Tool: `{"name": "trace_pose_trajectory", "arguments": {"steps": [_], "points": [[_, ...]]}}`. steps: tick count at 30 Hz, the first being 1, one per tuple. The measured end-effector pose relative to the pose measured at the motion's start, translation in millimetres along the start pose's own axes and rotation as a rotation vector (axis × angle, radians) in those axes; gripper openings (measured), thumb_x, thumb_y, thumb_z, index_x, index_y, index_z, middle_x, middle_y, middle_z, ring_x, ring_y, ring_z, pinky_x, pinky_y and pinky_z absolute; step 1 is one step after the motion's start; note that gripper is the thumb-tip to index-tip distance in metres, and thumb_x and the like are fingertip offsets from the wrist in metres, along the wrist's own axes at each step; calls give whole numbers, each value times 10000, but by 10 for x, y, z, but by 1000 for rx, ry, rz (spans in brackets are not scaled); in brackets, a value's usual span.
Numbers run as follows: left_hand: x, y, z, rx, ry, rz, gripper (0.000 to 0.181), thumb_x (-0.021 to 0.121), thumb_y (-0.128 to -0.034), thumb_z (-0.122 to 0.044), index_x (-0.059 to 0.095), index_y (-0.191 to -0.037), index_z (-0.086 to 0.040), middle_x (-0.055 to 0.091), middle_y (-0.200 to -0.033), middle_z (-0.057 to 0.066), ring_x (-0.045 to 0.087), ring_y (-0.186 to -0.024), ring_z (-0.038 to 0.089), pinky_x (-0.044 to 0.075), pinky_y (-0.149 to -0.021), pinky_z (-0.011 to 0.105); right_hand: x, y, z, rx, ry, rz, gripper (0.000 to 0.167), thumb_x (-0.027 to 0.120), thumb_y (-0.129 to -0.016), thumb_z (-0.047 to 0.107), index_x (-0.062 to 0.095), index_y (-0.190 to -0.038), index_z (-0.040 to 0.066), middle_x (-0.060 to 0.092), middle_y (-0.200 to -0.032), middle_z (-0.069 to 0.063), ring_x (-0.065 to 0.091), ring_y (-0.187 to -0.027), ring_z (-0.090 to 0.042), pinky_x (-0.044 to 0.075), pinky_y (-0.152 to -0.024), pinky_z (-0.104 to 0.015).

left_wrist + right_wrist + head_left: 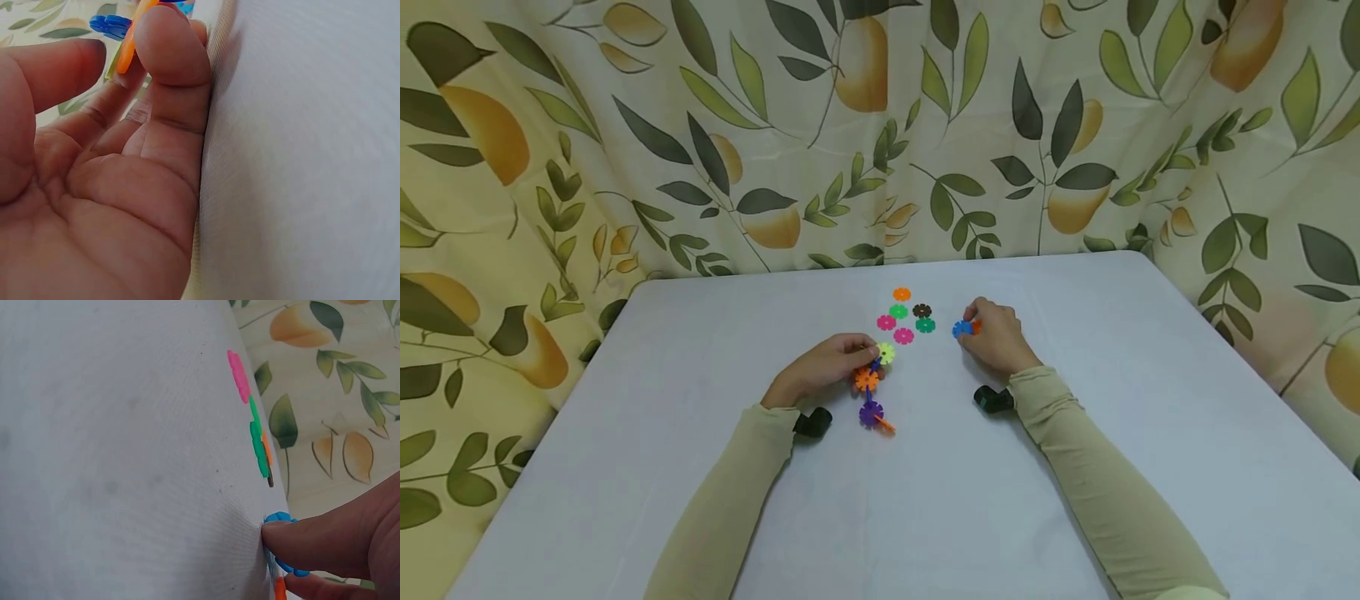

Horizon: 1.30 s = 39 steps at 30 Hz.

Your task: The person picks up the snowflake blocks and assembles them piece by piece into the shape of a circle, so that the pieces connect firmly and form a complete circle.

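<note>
My left hand (829, 367) holds a chain of flower-shaped interlocking discs by its upper part. Along the chain are a yellow-green disc (886, 353) near the fingertips, an orange disc (867, 381), and a purple disc (871, 414) with another orange one at the lower end. In the left wrist view, blue and orange discs (128, 47) show beyond the fingertips. Farther right, my right hand (1002, 337) pinches a blue disc (962, 329) at the table surface. A red-orange disc (977, 327) lies against that blue one, partly hidden by the fingers.
Between and beyond the hands lie several loose discs: orange (902, 294), light green (898, 311), dark brown (922, 311), dark green (925, 325) and two pink (903, 336). They rest on a white-covered table (700, 467). Behind hangs a leaf-and-fruit patterned curtain (880, 167).
</note>
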<state>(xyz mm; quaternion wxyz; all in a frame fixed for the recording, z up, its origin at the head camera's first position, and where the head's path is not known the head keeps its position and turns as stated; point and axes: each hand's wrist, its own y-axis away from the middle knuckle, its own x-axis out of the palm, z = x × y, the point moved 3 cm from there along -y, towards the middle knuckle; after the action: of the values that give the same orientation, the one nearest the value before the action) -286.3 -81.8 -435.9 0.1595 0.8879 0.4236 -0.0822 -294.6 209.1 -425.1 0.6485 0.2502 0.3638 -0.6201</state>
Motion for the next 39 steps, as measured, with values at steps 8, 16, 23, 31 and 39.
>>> {"name": "trace_pose_trajectory", "arguments": {"steps": [8, 16, 23, 31, 39], "points": [[2, -16, 4, -11, -3, -15, 239, 555, -1137, -238, 683, -1215, -53, 642, -1037, 72, 573, -887, 197, 486, -784, 294, -4, 2, 1, -12, -16, -14, 293, 768, -934, 39, 596, -1151, -56, 677, -1096, -292, 541, -1038, -454, 458, -901, -563], [16, -1, -12, -12, 16, -35, 198, 595, -1119, -225, 689, -1179, -61, 652, -1059, 70, 573, -891, 197, 477, -802, 294, 6, 10, -38, -59, -135, -93, 130, 735, -915, -21, 663, -1022, -36, 687, -1050, -246, 547, -1095, -419, 458, -965, -532], [2, 9, -41, -21, -3, -60, 190, 605, -1109, -229, 689, -1184, -74, 645, -1068, 61, 569, -921, 195, 465, -822, 305, 13, 19, 67, -101, -177, -86, 165, 729, -939, -52, 705, -1102, -50, 697, -994, -169, 591, -919, -319, 481, -811, -393], [-10, -23, -26, -24, 22, -71, 201, 584, -1110, -210, 660, -1198, -46, 650, -1003, 52, 569, -862, 179, 469, -791, 288, 101, 52, 261, -102, -268, 8, 146, 760, -969, -16, 727, -1111, -22, 701, -973, -136, 661, -765, -247, 544, -721, -276], [4, -17, -20, -57, 19, -76, 220, 557, -1123, -223, 655, -1221, -51, 647, -1040, 64, 569, -887, 189, 474, -801, 290, 190, 99, 401, -70, -336, 105, 123, 743, -976, -33, 658, -1055, 5, 703, -1003, -142, 707, -832, -247, 601, -750, -293]]}}
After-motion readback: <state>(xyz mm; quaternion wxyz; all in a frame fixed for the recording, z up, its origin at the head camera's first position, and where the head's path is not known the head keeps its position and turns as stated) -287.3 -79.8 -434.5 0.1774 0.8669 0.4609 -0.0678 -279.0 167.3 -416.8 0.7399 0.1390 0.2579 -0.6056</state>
